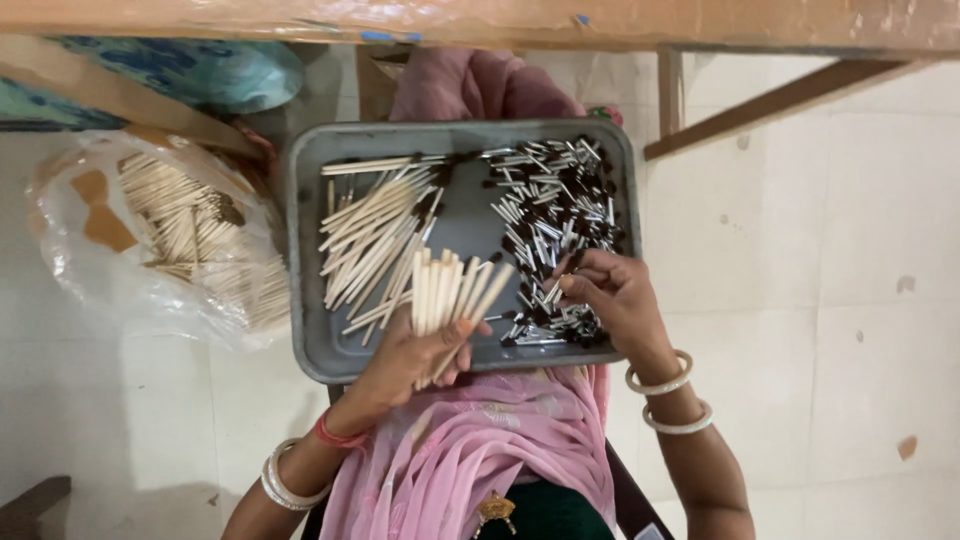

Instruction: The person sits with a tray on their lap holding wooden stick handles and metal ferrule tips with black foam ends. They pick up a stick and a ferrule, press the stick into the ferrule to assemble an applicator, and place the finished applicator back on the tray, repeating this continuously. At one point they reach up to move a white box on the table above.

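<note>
A grey metal tray (310,250) rests on my lap. My left hand (405,362) grips a fanned bundle of pale sticks (448,290) upright over the tray's near edge. More loose pale sticks (375,235), some dark-tipped, lie in the tray's left half. A heap of short white pieces with dark ends (555,205) fills the right half. My right hand (612,295) reaches into the near side of that heap, its fingertips pinching at one small piece.
A clear plastic bag (150,240) holding several pale sticks lies on the floor to the left of the tray. A wooden table edge (500,25) and its brace (780,100) run overhead. Pink cloth (480,450) covers my lap. White tiled floor lies to the right.
</note>
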